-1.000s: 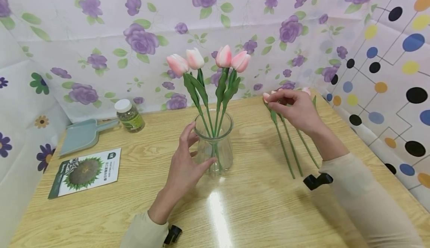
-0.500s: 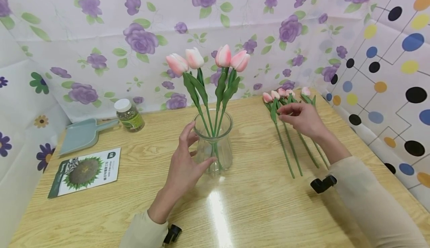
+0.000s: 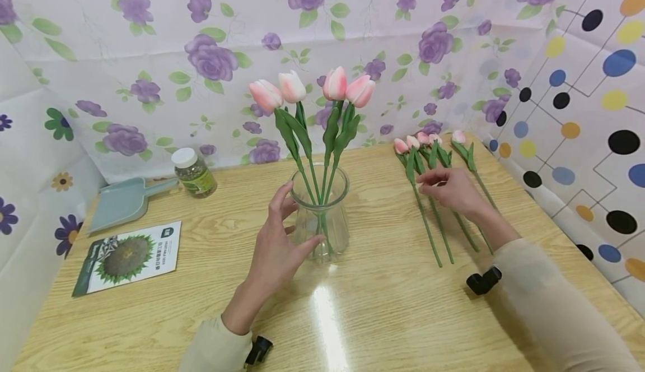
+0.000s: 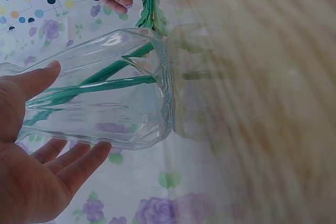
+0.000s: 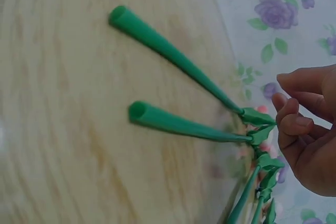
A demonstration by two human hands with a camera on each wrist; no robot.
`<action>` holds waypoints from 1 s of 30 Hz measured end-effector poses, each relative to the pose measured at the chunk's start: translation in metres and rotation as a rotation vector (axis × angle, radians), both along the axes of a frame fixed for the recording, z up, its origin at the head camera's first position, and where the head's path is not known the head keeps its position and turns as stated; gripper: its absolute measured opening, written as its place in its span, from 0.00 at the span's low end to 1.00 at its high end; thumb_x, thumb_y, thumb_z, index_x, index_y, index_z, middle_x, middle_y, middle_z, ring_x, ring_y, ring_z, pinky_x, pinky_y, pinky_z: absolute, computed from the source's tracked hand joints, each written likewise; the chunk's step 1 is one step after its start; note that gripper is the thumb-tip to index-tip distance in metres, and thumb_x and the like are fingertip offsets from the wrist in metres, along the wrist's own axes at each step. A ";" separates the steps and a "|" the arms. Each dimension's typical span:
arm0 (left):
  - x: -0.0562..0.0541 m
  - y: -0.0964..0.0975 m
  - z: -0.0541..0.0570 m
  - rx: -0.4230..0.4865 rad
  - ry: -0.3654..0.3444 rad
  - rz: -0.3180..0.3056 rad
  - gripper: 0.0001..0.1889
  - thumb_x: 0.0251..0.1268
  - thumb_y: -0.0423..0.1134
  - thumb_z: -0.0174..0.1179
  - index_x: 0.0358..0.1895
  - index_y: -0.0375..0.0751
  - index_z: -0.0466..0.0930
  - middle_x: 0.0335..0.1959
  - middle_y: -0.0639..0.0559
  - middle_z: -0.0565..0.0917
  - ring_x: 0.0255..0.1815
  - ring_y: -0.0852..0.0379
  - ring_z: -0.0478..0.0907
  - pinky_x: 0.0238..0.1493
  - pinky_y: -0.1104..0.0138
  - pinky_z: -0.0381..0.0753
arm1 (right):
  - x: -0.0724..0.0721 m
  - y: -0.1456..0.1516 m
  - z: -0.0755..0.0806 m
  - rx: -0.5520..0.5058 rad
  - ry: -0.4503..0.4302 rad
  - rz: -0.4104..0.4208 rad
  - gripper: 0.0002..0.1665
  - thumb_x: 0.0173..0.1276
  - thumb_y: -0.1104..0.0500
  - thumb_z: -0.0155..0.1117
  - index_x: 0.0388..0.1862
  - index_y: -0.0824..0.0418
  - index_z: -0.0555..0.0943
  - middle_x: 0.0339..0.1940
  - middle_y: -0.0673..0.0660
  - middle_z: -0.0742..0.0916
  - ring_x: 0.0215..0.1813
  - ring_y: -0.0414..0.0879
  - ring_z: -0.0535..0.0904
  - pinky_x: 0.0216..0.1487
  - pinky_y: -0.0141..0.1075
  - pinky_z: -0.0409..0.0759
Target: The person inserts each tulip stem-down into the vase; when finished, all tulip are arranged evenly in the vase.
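Observation:
A clear glass vase point(image 3: 340, 229) stands upright at the middle of the table, with several pink-and-white artificial tulips point(image 3: 335, 85) in it. My left hand point(image 3: 274, 246) holds the vase from the left, thumb on the near side and fingers around the far side; the left wrist view shows the vase point(image 4: 126, 98) between thumb and fingers. More pink tulips point(image 3: 401, 147) lie side by side on the table at the right, stems toward me. Over their stems hovers my right hand point(image 3: 453, 190), fingers loosely bent with nothing between them; the right wrist view shows it apart from the stems point(image 5: 173, 56).
At the left lie a grey-blue dustpan point(image 3: 121, 204) and a seed packet point(image 3: 133, 257) with a sunflower picture. A jar point(image 3: 196, 177) with a white lid stands near the back. Flower-patterned sheeting point(image 3: 242, 19) hangs behind the wooden table point(image 3: 227, 305).
My right hand has moved back from the loose tulips' blooms to over their stems, uncovering the blooms. The left hand and vase have stayed still.

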State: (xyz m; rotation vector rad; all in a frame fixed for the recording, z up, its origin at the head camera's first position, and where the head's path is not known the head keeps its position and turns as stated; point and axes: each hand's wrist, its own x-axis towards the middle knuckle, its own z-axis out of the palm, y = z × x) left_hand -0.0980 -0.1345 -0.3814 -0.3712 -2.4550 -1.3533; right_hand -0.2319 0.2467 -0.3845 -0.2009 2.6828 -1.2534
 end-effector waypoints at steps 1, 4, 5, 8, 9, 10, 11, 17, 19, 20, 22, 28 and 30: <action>0.000 0.000 0.000 0.000 0.000 0.000 0.62 0.53 0.31 0.82 0.83 0.60 0.45 0.71 0.39 0.77 0.70 0.39 0.78 0.57 0.48 0.91 | 0.000 0.000 -0.002 0.015 0.004 0.005 0.18 0.79 0.56 0.65 0.62 0.61 0.85 0.56 0.64 0.85 0.42 0.49 0.80 0.33 0.35 0.81; 0.000 0.000 0.000 0.002 -0.002 0.000 0.62 0.53 0.31 0.82 0.83 0.60 0.45 0.72 0.39 0.77 0.70 0.39 0.78 0.58 0.48 0.91 | -0.001 0.000 -0.008 0.068 0.012 0.022 0.17 0.79 0.57 0.64 0.62 0.61 0.85 0.55 0.63 0.85 0.45 0.51 0.80 0.33 0.36 0.79; 0.000 0.000 0.000 0.001 -0.002 -0.001 0.62 0.53 0.30 0.82 0.83 0.60 0.45 0.72 0.39 0.77 0.70 0.39 0.78 0.58 0.48 0.91 | -0.001 0.000 -0.010 0.087 0.018 0.029 0.17 0.79 0.57 0.64 0.62 0.61 0.85 0.55 0.64 0.85 0.46 0.52 0.80 0.34 0.36 0.79; 0.000 0.000 0.000 0.000 -0.001 -0.002 0.62 0.53 0.31 0.82 0.83 0.59 0.45 0.71 0.38 0.77 0.70 0.39 0.79 0.58 0.48 0.91 | -0.002 -0.001 -0.015 0.127 0.033 0.049 0.16 0.78 0.58 0.64 0.60 0.62 0.86 0.54 0.65 0.86 0.48 0.54 0.81 0.36 0.37 0.80; 0.000 0.000 0.000 0.001 -0.001 -0.003 0.62 0.53 0.31 0.82 0.83 0.60 0.45 0.71 0.37 0.77 0.70 0.39 0.79 0.58 0.48 0.90 | -0.003 -0.002 -0.016 0.136 0.036 0.055 0.16 0.78 0.59 0.64 0.59 0.62 0.86 0.53 0.65 0.86 0.47 0.54 0.81 0.35 0.37 0.80; 0.000 0.000 0.000 0.001 -0.001 -0.004 0.62 0.53 0.31 0.82 0.83 0.59 0.44 0.71 0.37 0.77 0.70 0.39 0.79 0.58 0.48 0.90 | -0.003 -0.002 -0.017 0.144 0.039 0.062 0.15 0.78 0.59 0.64 0.59 0.62 0.86 0.53 0.65 0.86 0.45 0.54 0.81 0.34 0.37 0.79; 0.000 0.000 0.000 0.001 -0.001 -0.004 0.62 0.53 0.31 0.82 0.83 0.59 0.45 0.71 0.37 0.77 0.70 0.39 0.78 0.58 0.48 0.90 | -0.004 -0.002 -0.018 0.148 0.042 0.069 0.15 0.78 0.59 0.64 0.58 0.62 0.87 0.52 0.66 0.86 0.44 0.53 0.80 0.33 0.37 0.79; 0.000 0.001 0.000 0.000 0.005 -0.003 0.62 0.53 0.31 0.82 0.83 0.60 0.45 0.71 0.37 0.77 0.70 0.39 0.79 0.57 0.48 0.91 | -0.006 -0.004 -0.021 0.194 0.087 0.100 0.12 0.77 0.60 0.67 0.54 0.62 0.89 0.50 0.65 0.88 0.44 0.52 0.80 0.35 0.37 0.77; -0.001 0.001 0.000 -0.002 0.006 -0.003 0.62 0.53 0.31 0.82 0.83 0.60 0.45 0.71 0.37 0.77 0.70 0.39 0.79 0.57 0.48 0.91 | -0.006 -0.005 -0.022 0.205 0.102 0.105 0.12 0.76 0.60 0.67 0.53 0.62 0.89 0.49 0.64 0.88 0.45 0.53 0.81 0.36 0.37 0.78; -0.001 0.000 0.000 -0.002 0.007 -0.002 0.62 0.53 0.31 0.82 0.83 0.60 0.45 0.71 0.37 0.77 0.70 0.39 0.79 0.57 0.47 0.91 | -0.007 -0.006 -0.023 0.209 0.109 0.109 0.11 0.75 0.61 0.68 0.53 0.62 0.90 0.48 0.64 0.89 0.45 0.53 0.82 0.36 0.37 0.79; 0.000 0.000 0.000 -0.003 0.007 -0.001 0.62 0.53 0.31 0.82 0.83 0.59 0.45 0.71 0.37 0.77 0.70 0.39 0.79 0.57 0.47 0.91 | -0.008 -0.007 -0.023 0.221 0.125 0.114 0.11 0.74 0.61 0.68 0.51 0.62 0.90 0.46 0.64 0.89 0.45 0.53 0.82 0.37 0.38 0.79; -0.001 0.000 -0.001 -0.006 0.007 0.001 0.62 0.53 0.31 0.82 0.83 0.59 0.45 0.71 0.38 0.77 0.70 0.39 0.79 0.56 0.47 0.91 | -0.011 -0.010 -0.024 0.276 0.141 0.119 0.10 0.73 0.61 0.68 0.48 0.61 0.91 0.43 0.61 0.91 0.43 0.52 0.84 0.40 0.39 0.81; -0.001 0.000 -0.001 -0.006 0.007 0.001 0.62 0.53 0.32 0.82 0.83 0.60 0.45 0.71 0.38 0.77 0.70 0.39 0.79 0.57 0.47 0.91 | -0.011 -0.011 -0.024 0.293 0.138 0.120 0.09 0.73 0.61 0.67 0.47 0.61 0.91 0.42 0.61 0.91 0.42 0.51 0.84 0.39 0.39 0.81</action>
